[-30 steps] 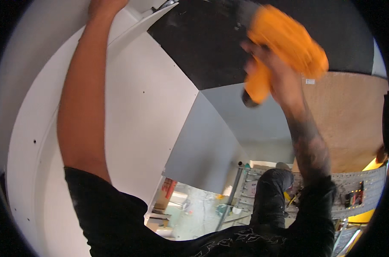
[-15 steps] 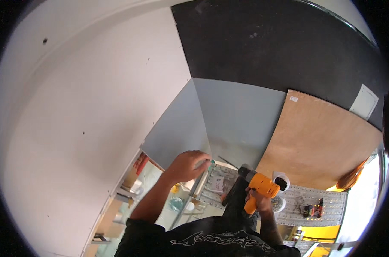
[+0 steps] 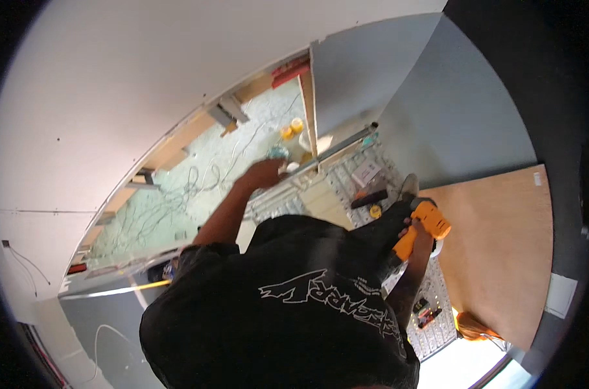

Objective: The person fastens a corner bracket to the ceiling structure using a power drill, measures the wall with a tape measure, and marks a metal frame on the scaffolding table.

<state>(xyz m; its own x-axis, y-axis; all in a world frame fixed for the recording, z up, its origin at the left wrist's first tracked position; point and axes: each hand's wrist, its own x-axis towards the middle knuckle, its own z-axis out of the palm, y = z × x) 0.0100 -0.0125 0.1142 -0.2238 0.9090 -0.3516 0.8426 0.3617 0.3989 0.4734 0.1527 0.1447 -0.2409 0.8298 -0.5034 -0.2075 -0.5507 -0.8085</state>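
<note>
An orange cordless drill [image 3: 432,218] is gripped in my right hand [image 3: 413,235], close to my leg and shoe; its bit is hidden. My left hand [image 3: 266,174] is stretched out over a metal rail [image 3: 338,146]. Its fingers are blurred, and I cannot make out whether anything is in them. Beside the drill, the rim of a white tub [image 3: 438,248] partly shows. A white packet [image 3: 366,172], a long black object [image 3: 369,199] and a small yellow roll [image 3: 375,211] lie on the perforated metal platform [image 3: 341,178].
Below the platform is a pale green floor [image 3: 203,152] with loose cables. A white wall panel [image 3: 132,84] slopes along the left; grey panels [image 3: 463,110] meet in a corner ahead. A brown wooden board [image 3: 502,246] leans at right. Red-and-black tools [image 3: 428,318] lie on the platform behind.
My view has swung left and down, showing more floor and my shirt. The left hand has left the panel corner and is lower, over the rail. The drill stays in my right hand.
</note>
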